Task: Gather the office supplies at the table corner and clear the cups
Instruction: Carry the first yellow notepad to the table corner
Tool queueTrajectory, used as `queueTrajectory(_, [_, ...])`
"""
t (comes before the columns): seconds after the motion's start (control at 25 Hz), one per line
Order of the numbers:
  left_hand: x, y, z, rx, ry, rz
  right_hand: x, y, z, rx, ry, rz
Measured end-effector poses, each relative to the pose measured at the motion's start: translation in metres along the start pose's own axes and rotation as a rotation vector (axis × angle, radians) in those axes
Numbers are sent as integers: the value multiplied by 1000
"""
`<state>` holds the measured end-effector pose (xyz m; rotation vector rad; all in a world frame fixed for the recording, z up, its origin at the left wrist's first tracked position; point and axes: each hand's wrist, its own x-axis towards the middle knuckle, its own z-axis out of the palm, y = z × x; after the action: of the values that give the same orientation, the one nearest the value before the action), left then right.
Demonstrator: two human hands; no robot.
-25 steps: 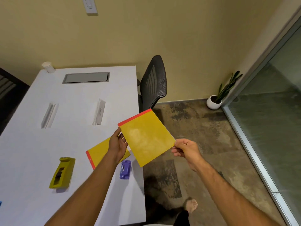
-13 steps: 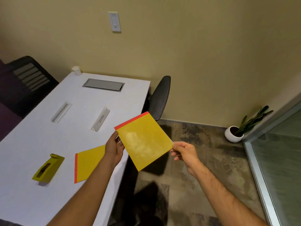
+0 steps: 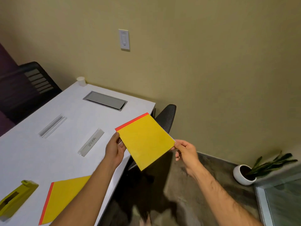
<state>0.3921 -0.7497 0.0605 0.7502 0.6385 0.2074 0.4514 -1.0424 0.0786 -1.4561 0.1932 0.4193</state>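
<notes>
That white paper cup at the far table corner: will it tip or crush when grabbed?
The small white paper cup looks light, so a sideways nudge would probably tip it. Thin paper walls likely dent under a hard squeeze. It stands near the white table edge, so a push might send it off.

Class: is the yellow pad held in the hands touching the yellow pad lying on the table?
Apart. The head view shows the held pad raised past the table edge, with white table and the left hand between it and the lying pad.

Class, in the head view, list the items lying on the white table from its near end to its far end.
Yellow tape dispenser → yellow pad lying flat → labelled white strip → plain white strip → grey cable hatch → paper cup.
</notes>
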Motion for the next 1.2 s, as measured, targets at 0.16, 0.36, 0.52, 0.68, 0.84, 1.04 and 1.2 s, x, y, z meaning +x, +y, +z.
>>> queueTrajectory(0.16, [48, 15, 45, 11, -26, 41, 76, -44, 3, 82, -41, 25])
queueTrajectory(0.36, [105, 17, 86, -12, 32, 100, 170, -70, 12, 154, -250, 113])
queueTrajectory(0.52, [135, 15, 119, -63, 115, 182, 231, -93, 17, 163, -468, 192])
queueTrajectory(0.68, [156, 14, 151, -116, 166, 244, 290, -123, 16, 81, -562, 224])
queueTrajectory(0.84, [172, 1, 174, -118, 176, 266, 339, -144, 26, 7, -639, 223])
queueTrajectory(1.04, [206, 12, 178, -80, 244, 248, 394, -154, 61, -39, -675, 235])
queueTrajectory(1.2, [250, 17, 170, 39, 233, 170, 435, -143, 88, -6, -630, 254])
